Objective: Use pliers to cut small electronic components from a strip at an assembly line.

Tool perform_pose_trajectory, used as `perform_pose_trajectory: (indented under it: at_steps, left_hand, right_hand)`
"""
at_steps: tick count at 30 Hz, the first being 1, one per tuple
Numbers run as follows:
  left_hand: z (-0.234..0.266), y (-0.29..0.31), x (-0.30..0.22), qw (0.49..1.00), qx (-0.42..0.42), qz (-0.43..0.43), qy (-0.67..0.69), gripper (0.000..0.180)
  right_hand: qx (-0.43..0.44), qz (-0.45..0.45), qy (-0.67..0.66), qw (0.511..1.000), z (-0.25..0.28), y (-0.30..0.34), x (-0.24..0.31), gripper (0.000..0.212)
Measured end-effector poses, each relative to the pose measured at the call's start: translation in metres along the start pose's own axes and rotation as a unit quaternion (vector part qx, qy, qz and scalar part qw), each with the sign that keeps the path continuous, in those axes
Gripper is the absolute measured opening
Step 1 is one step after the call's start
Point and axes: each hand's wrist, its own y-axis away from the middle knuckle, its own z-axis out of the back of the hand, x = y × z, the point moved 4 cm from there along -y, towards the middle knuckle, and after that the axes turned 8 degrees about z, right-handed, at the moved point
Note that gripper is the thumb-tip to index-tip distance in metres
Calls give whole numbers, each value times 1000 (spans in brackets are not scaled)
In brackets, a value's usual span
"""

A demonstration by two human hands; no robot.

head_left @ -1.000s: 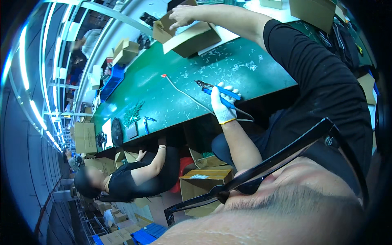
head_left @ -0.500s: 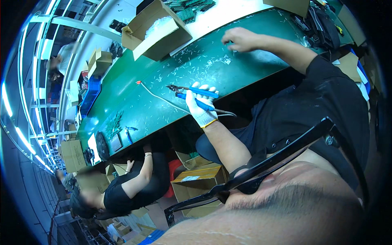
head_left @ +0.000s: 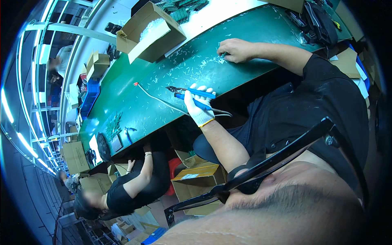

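Note:
My left hand, in a white knit glove, is closed round the blue handles of a pair of cutting pliers. The metal jaws point left over the green table. A thin grey cable with a red tip passes by this hand; whether the hand grips it too, I cannot tell. My right hand is bare and rests on the table farther off to the right, fingers curled down. Its fingertips are among small white pieces, beside a little white block; what they pinch is too small to make out.
White slivers litter the green table. An open cardboard box with clear plastic stands at the back, near green boards. A black bag lies far right. A co-worker sits to the left, beside other pliers.
My right hand has come down onto the table, its fingers now curled closer among the white pieces. The left hand keeps its grip on the pliers. The whole view has shifted slightly.

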Motion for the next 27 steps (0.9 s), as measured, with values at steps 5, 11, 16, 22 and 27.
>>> perform_pose_trajectory:
  at_steps: [5, 11, 16, 22, 27]
  left_hand:
    - [1, 4, -3, 1000, -4, -8, 1, 71]
    - [-1, 8, -7, 1000, 7, -16, 4, 71]
    - [-1, 7, -7, 1000, 2, -15, 9, 70]
    - [0, 10, -8, 1000, 8, -22, 12, 68]
    - [0, 8, -9, 1000, 4, -17, 10, 67]
  right_hand:
    - [67, -17, 20, 997, -7, -2, -3, 27]
    - [48, -30, -14, 998, -3, -11, 13, 30]
    - [81, 19, -4, 997, -14, -17, 24, 27]
    - [111, -3, 20, 994, -17, -28, 18, 20]
    - [98, -11, 33, 995, -19, -38, 12, 20]
